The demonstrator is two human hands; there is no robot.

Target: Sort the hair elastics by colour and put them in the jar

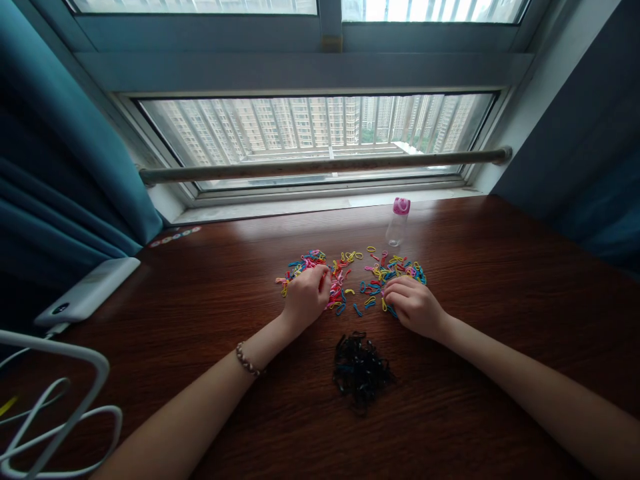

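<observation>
Small colourful rubber bands lie on the brown table in two loose heaps, a left heap [338, 288] and a right heap [385, 273], with several strays between them. My left hand [309, 292] is over the left heap, thumb and fingers closed together; whether a band is between them is hidden. On the near edge of the right heap rests my right hand [413, 305], its fingers curled down among the bands, their tips partly out of sight. Closer to me is a tangled pile of black rubber bands [361, 372], apart from both hands.
Behind the right heap stands a clear bottle [396, 232] with a pink cap [401, 206]. A white device [93, 290] with a cable lies at the left edge, near a looped white tube [95, 357]. A window with a horizontal rail [320, 169] borders the table's far side.
</observation>
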